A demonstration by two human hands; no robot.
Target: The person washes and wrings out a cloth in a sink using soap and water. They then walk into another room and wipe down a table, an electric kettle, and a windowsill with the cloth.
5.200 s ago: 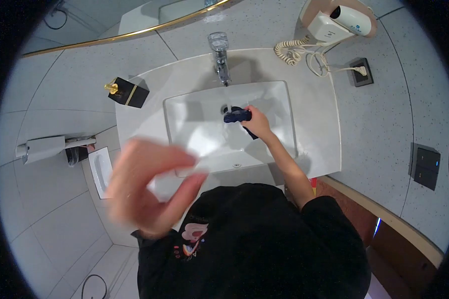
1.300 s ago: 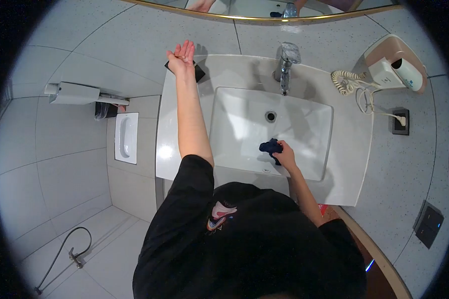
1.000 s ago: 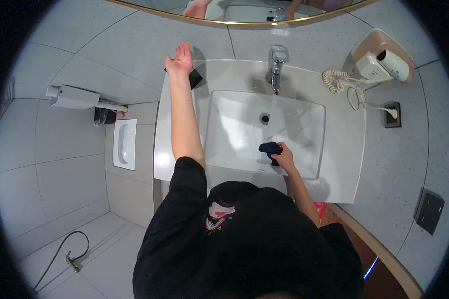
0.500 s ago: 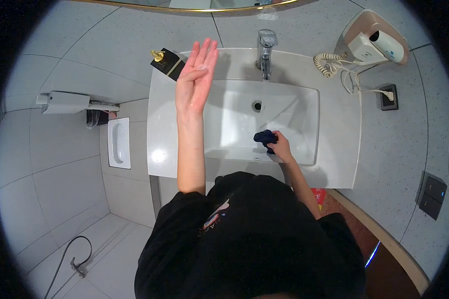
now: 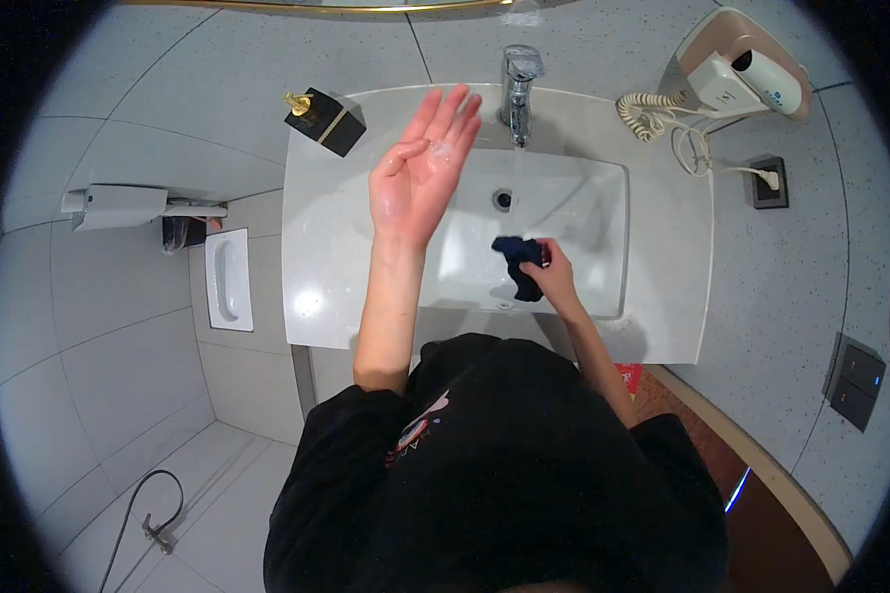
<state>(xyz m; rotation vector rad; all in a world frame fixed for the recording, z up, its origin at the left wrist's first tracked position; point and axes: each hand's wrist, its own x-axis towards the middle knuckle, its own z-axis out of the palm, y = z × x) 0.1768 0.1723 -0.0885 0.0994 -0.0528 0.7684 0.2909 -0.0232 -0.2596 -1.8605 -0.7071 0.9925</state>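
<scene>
My left hand (image 5: 420,178) is raised over the left side of the sink, palm up and open, fingers stretched out and the thumb bent inward. A small patch of whitish liquid (image 5: 439,151) glistens on the palm. Lower down, my right hand (image 5: 554,274) grips a crumpled dark navy cloth (image 5: 520,269) above the front part of the white sink basin (image 5: 583,257). The cloth is bunched, so its exact kind cannot be made out. Behind the basin stands a chrome faucet (image 5: 519,94); left of my left hand is a black soap dispenser (image 5: 326,122) with a gold pump.
A hair dryer (image 5: 761,84) with a coiled cord hangs on the wall at the right, plugged into a socket (image 5: 769,183). A squat toilet (image 5: 229,280) and a paper holder (image 5: 124,206) are at the left. The white counter (image 5: 311,247) surrounds the basin.
My left hand has moved right, away from the soap dispenser, and its fingers have tilted rightward. My right hand has lifted the navy cloth slightly, and the cloth hangs in a different shape.
</scene>
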